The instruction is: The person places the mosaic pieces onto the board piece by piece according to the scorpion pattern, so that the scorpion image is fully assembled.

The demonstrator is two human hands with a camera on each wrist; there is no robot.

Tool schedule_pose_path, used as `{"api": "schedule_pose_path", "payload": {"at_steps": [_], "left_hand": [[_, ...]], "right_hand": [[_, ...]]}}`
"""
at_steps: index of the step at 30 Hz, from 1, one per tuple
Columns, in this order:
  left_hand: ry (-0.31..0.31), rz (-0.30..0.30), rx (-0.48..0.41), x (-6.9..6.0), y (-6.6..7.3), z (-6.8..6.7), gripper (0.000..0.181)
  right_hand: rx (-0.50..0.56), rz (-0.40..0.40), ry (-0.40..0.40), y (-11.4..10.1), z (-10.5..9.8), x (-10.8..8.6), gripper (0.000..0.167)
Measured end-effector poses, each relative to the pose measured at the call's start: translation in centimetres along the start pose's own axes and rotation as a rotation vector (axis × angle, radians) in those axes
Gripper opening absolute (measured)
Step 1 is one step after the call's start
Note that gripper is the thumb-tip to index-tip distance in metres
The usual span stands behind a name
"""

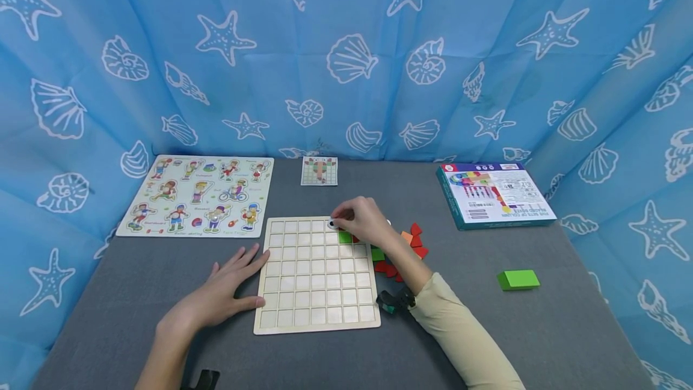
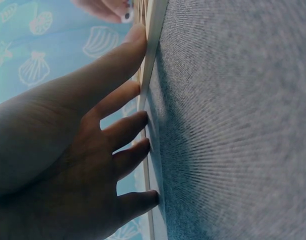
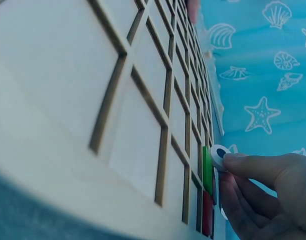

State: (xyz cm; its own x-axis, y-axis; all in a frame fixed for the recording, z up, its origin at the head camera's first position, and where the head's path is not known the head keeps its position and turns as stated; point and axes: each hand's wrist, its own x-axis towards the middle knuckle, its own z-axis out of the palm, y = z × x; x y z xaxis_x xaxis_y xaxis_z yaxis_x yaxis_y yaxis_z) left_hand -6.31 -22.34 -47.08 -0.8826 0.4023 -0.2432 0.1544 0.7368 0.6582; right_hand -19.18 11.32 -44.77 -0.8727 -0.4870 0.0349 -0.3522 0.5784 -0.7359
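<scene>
A wooden grid board (image 1: 318, 281) lies on the grey table in front of me. My left hand (image 1: 216, 294) is spread at its left side, thumb and fingertips at the edge; in the left wrist view the fingers (image 2: 128, 127) look extended. At the board's far edge my right hand (image 1: 366, 221) pinches a white round eye piece (image 3: 216, 155) with a black dot between thumb and fingers. Just below that piece, a green tile (image 1: 344, 237) sits in the grid, with a red tile (image 3: 207, 212) beside it, partly hidden by the hand in the head view.
Red, orange and green loose pieces (image 1: 417, 242) lie right of the board, partly behind the right arm. A picture card (image 1: 319, 171) is behind the board. A puzzle board (image 1: 203, 194) lies back left; a flat box (image 1: 495, 197) and green block (image 1: 518, 280) are at right.
</scene>
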Motion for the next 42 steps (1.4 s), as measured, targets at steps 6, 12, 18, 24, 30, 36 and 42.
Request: {"api": "schedule_pose_path", "payload": {"at_steps": [6,12,18,24,30,36,42], "left_hand": [[0.01,0.013,0.017,0.4,-1.2,0.5,0.097],[0.008,-0.01,0.044,0.6,-1.8,0.7,0.101],[0.001,-0.003,0.027,0.2,-0.7,0.2,0.099],[0.0,0.013,0.001,-0.1,0.1,-0.1,0.097],[-0.005,0.003,0.017,-0.1,0.5,-0.3,0.097],[-0.023,-0.025,0.034,0.0,0.5,-0.3,0.097],[0.001,0.024,0.0,0.1,-0.7,0.2,0.095]], "right_hand": [[-0.087,-0.006,-0.013,-0.4,0.4,0.5,0.01],[-0.144,0.005,-0.017,-0.8,0.8,0.6,0.009],[-0.122,-0.01,-0.011,-0.7,0.5,0.4,0.01],[0.001,0.021,0.011,0.3,-1.3,-0.6,0.015],[0.027,0.071,0.031,1.7,-3.5,-2.0,0.017],[0.014,0.105,0.054,3.3,-5.4,-3.6,0.017],[-0.021,0.137,0.047,4.6,-6.1,-5.1,0.015]]}}
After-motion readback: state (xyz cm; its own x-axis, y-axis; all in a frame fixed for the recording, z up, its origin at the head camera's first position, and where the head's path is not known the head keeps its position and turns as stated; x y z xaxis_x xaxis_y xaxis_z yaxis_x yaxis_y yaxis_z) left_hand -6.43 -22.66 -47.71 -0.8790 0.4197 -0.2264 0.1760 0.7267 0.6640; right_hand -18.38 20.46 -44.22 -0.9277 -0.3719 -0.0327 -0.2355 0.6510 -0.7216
